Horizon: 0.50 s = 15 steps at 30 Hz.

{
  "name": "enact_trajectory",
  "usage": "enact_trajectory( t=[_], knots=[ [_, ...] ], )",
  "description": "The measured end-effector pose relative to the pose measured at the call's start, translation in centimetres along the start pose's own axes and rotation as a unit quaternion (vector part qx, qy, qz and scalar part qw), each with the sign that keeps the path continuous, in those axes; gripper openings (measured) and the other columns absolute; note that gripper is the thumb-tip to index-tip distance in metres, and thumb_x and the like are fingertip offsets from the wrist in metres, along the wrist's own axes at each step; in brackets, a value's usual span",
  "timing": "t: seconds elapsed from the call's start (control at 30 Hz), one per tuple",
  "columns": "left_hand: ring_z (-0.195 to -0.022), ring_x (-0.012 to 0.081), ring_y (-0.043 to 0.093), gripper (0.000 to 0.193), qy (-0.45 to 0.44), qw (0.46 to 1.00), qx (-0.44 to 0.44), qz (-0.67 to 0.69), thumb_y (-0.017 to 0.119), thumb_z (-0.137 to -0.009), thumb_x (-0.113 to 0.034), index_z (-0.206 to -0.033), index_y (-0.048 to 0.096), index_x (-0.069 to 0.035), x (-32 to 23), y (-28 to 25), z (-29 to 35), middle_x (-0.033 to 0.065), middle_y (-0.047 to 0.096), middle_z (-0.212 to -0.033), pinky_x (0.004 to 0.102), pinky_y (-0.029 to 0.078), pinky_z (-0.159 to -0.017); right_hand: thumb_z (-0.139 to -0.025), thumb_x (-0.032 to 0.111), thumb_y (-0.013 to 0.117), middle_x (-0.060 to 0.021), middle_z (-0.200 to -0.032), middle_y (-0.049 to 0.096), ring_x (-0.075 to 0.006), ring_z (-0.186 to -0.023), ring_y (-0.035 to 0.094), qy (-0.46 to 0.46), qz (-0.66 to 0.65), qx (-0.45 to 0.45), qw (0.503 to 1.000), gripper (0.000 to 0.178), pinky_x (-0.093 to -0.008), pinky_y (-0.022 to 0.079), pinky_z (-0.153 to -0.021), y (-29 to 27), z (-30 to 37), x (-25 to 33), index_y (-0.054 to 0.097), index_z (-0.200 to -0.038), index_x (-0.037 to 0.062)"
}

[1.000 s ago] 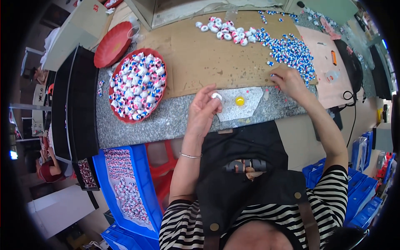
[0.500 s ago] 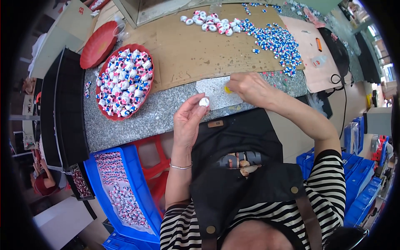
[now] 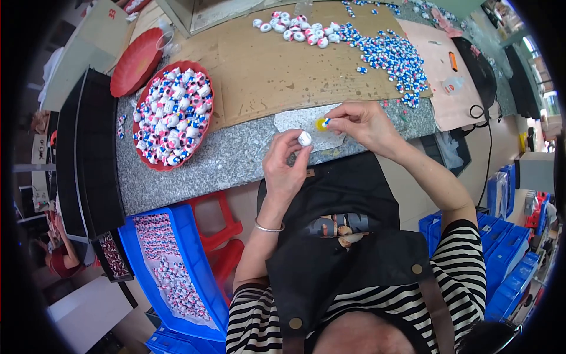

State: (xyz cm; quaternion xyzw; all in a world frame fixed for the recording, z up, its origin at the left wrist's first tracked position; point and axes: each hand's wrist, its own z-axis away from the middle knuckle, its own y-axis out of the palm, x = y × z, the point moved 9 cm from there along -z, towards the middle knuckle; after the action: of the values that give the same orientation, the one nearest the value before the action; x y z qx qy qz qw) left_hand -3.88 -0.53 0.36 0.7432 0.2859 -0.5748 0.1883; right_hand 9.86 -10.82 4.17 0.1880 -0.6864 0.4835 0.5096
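Between the thumb and fingertips of my left hand (image 3: 286, 167) is a small round white plastic piece (image 3: 304, 139). My right hand (image 3: 367, 125) pinches a tiny blue-and-white piece (image 3: 327, 122) just above a small yellow disc or dab (image 3: 321, 124); which of these it is I cannot tell. The yellow spot lies on a speckled pale sheet (image 3: 290, 120) at the worktop's near edge. The two held pieces are apart. Farther off, on cardboard (image 3: 265, 71), lie several white-and-pink pieces (image 3: 299, 35) and a spread of blue-and-white pieces (image 3: 392, 56).
A red scalloped bowl (image 3: 213, 112) heaped with joined white, pink and blue pieces stands left on the grey stone worktop (image 3: 171, 189). Behind it lies another red dish (image 3: 135, 65). A blue crate (image 3: 200, 265) and red stool (image 3: 221, 221) are below. An orange cutter (image 3: 453, 61) lies right.
My left hand has moved right and slightly up with the white piece, nearer the right hand. My right hand has turned, and a blue-and-white piece now shows at its fingertips.
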Motion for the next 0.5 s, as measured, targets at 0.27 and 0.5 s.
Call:
enact_trajectory(
  t=[0.27, 0.5],
  knots=[
    [-0.088, 0.0153, 0.064, 0.033, 0.005, 0.994, 0.075, 0.075, 0.064, -0.081, 0.009, -0.113, 0.062, 0.002, -1.6, 2.7, -0.3, 0.0109, 0.061, -0.105, 0.0254, 0.056, -0.075, -0.085, 0.006, 0.066, -0.004, -0.076, 0.065, -0.0103, -0.069, 0.061, 0.025, -0.203, 0.024, 0.978, 0.01, -0.025, 0.049, -0.062, 0.5, 2.1, 0.4, 0.069, -0.093, -0.0006],
    [-0.073, 0.0084, 0.059, 0.024, -0.13, 0.96, 0.204, 0.14, 0.051, -0.096, -0.005, -0.114, 0.063, 0.005, -3.0, 3.0, -0.7, 0.0057, 0.063, -0.087, 0.0205, 0.049, -0.066, -0.081, -0.001, 0.067, -0.0109, -0.078, 0.065, -0.0189, -0.068, 0.066, -0.18, -0.065, 0.053, 0.98, 0.012, -0.029, 0.051, -0.059, 0.1, 2.0, 6.0, 0.069, -0.093, -0.0006]
  ],
)
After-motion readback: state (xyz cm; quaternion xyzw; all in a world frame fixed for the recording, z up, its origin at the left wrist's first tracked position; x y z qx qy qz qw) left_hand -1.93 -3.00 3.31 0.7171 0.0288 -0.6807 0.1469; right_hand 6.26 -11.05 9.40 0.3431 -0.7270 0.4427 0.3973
